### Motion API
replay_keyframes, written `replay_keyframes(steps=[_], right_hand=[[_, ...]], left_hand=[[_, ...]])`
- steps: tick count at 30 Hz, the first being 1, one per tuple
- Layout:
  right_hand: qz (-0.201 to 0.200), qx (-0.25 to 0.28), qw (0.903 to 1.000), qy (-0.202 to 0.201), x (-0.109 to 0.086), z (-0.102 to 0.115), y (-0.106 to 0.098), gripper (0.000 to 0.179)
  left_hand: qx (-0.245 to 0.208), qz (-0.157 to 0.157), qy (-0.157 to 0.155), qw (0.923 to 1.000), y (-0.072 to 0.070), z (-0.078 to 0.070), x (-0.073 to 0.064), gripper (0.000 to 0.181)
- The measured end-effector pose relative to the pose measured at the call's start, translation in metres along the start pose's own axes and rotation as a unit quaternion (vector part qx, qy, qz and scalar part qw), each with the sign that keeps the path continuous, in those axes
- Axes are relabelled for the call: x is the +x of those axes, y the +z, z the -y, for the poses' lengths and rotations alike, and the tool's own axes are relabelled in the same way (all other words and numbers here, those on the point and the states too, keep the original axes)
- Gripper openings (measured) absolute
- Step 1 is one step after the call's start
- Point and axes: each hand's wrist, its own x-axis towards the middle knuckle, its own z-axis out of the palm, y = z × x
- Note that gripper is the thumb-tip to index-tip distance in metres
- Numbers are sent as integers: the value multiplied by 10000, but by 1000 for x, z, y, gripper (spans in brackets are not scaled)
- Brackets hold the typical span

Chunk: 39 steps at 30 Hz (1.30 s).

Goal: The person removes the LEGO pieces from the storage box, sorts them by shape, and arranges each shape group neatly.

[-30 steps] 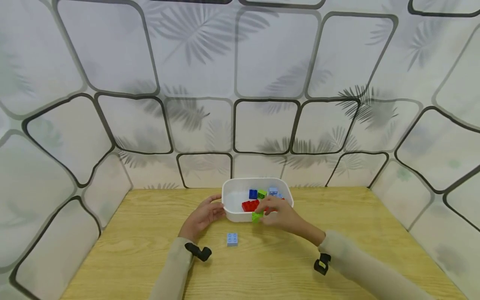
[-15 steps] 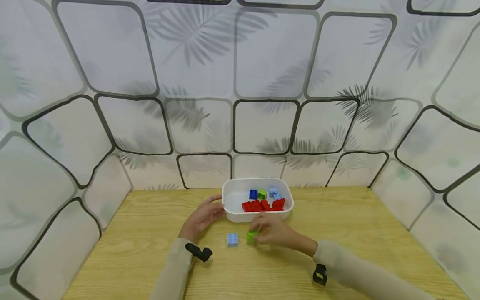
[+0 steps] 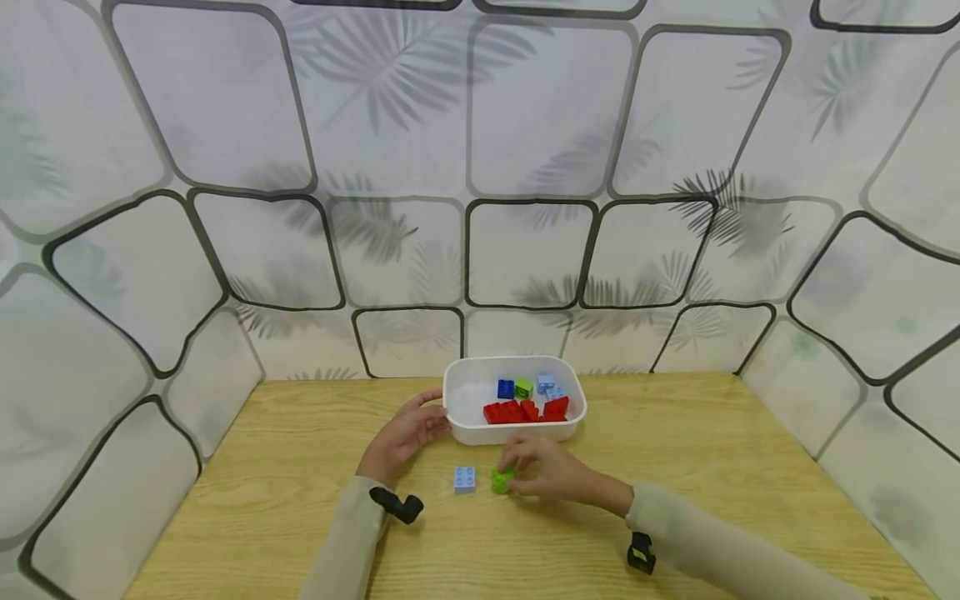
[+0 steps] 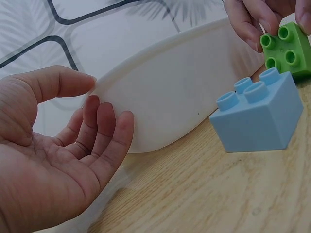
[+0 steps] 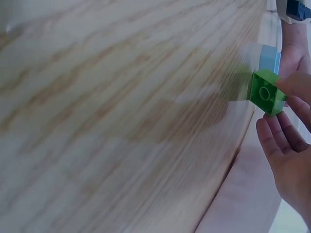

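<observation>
Sitting in the pinch of the right hand (image 3: 551,468), the green brick (image 3: 502,480) is at or just over the wooden table (image 3: 465,550), in front of the white tray (image 3: 472,435). The thumb and fingers close on its sides with no slack; its studded face is tipped toward the left hand (image 3: 408,439), its hollow underside toward the right wrist camera. It looks square, two studs by two, so no long axis stands out.

The relation that matters is sideways: a light blue brick (image 3: 465,480) stands upright, studs up, just to the left of the green one, a narrow gap between them in the head view. It lies between the two hands and neither appears to hold it.

The left hand is at the tray's left end, fingers loosely bent, thumb tip by the rim; how firmly it presses cannot be told. Inside the tray are red bricks (image 3: 504,412) and a dark blue brick (image 3: 506,389).

Hard to make out: whether the green brick's lower edge touches the table. The right wrist view cuts off part of its hand, and the green brick partly covers the light blue one there.
</observation>
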Motion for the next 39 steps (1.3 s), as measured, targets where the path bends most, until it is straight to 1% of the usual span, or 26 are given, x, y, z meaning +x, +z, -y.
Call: replay_keyframes(steps=[7, 19, 24, 29, 39], right_hand=[[43, -207, 9998, -51, -1, -1, -3, 18], [297, -443, 9985, 145, 3, 2, -3, 20], [396, -592, 9974, 137, 6, 5, -1, 19], [483, -683, 9962, 226, 9, 7, 2, 20], [480, -883, 9947, 223, 12, 6, 7, 20]], left_hand=[[45, 56, 72, 9999, -1, 1, 0, 52], [58, 85, 59, 9999, -2, 0, 0, 56], [14, 76, 39, 10000, -3, 1, 0, 57], [13, 57, 65, 10000, -3, 2, -1, 57], [-5, -49, -11, 10000, 1, -1, -2, 55]])
